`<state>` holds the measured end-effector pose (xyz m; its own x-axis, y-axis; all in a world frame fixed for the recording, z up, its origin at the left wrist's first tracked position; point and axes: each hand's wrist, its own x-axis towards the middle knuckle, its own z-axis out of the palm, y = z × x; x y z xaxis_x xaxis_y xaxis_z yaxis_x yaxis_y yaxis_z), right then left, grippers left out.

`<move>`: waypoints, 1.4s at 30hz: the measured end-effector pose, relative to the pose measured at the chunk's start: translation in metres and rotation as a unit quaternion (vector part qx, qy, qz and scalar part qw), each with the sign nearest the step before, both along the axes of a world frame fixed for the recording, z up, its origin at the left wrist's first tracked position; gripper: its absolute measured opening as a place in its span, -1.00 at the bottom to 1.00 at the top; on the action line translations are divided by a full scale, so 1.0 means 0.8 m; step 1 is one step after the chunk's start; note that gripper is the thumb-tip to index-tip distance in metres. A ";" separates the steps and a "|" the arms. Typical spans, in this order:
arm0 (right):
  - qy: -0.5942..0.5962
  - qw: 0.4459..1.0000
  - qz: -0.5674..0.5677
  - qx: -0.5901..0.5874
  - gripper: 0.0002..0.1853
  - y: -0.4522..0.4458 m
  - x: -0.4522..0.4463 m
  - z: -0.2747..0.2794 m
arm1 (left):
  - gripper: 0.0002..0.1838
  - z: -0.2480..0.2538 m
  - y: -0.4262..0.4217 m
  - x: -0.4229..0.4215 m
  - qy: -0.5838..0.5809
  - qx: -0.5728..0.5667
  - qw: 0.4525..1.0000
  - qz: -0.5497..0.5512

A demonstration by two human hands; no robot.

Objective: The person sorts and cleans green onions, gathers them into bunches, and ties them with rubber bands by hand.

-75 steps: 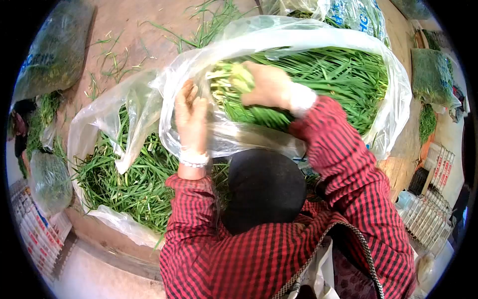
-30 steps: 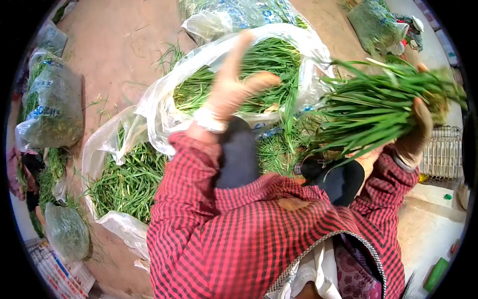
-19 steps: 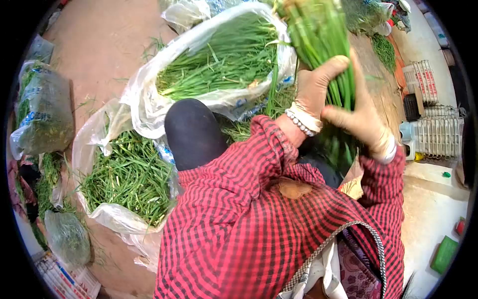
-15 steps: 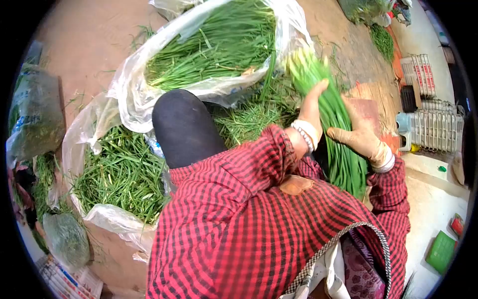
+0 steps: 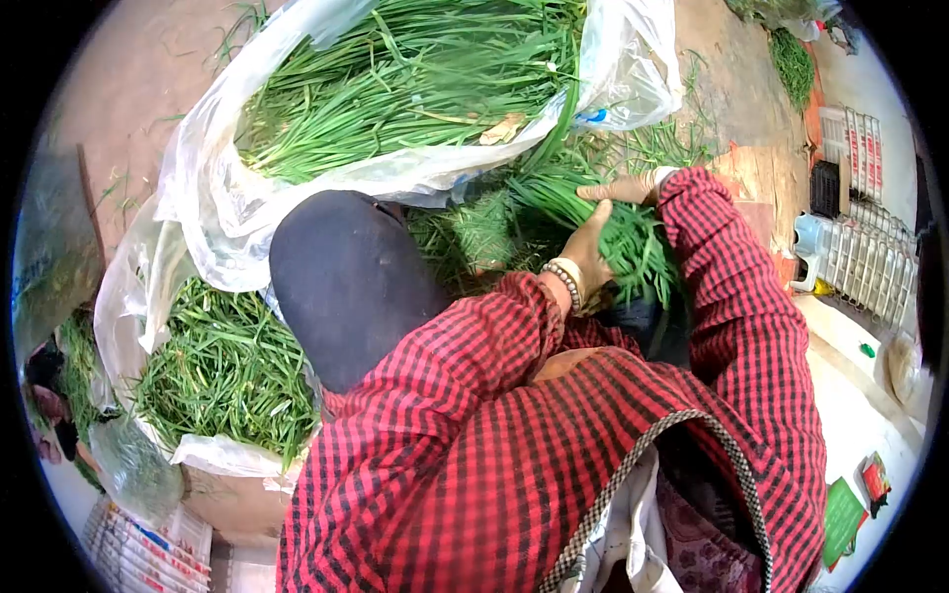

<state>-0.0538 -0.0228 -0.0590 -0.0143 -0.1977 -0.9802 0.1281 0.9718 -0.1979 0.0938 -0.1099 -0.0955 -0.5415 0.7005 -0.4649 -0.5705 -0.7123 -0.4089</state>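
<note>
A bunch of garlic chives (image 5: 641,249) is between my two hands, over my lap. My left hand (image 5: 590,254), with a beaded bracelet at the wrist, grips its near left side, thumb up. Across the top of the bunch lies my gloved right hand (image 5: 623,188), fingers closed on the leaves and pointing left. Long green leaves extend up and left from the hands, and others spill down toward my lap. The pale stem ends cannot be made out. Just beyond is a large clear plastic bag (image 5: 633,59) full of long chives (image 5: 415,89).
At left, another plastic bag (image 5: 124,267) holds short, tangled green trimmings (image 5: 222,366). My dark-clad knee (image 5: 351,277) rises between the bags. Loose leaves (image 5: 484,232) litter the floor. White plastic crates (image 5: 870,262) and a green packet (image 5: 843,519) are at right.
Both hands have lowered and turned the bunch; its pale stem ends, pointing up before, no longer show. My right hand has moved up and left across it. The view has shifted slightly.
</note>
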 end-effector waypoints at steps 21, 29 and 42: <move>0.526 0.845 0.040 0.084 -0.47 -0.005 0.212 0.164 | -0.70 0.068 -0.016 -0.005 0.165 0.016 0.984 -0.071; 0.357 0.758 -0.481 -0.256 -0.62 0.059 0.288 0.157 | -0.75 0.100 -0.047 0.033 0.244 -0.173 0.940 -0.166; 0.265 0.403 -0.644 -0.594 -0.50 -0.025 0.143 0.204 | -0.41 0.257 -0.217 0.065 0.489 -0.455 0.713 -0.213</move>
<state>0.0609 -0.0428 0.1039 -0.9998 -0.0168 0.0047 0.0074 -0.6539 -0.7566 0.1460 -0.2832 0.1098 -0.7470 0.5471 -0.3778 -0.5093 -0.1055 0.8541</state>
